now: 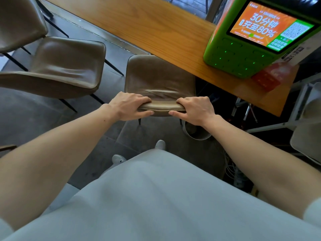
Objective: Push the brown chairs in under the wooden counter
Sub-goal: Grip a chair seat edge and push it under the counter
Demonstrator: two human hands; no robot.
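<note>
A brown leather chair (156,75) stands in front of me, its seat partly tucked under the edge of the wooden counter (156,26). My left hand (129,106) grips the top of its backrest at the left end. My right hand (194,108) grips the same backrest at the right end. A second brown chair (66,61) stands to the left, away from the counter and turned at an angle. The backrest of a third brown chair (19,20) shows at the upper left.
A green power-bank charging station (246,54) with a lit orange screen sits on the counter's right end, a red card (267,79) beside it. A white frame (295,108) and cables lie on the floor at right. A pale chair edge (309,136) is at far right.
</note>
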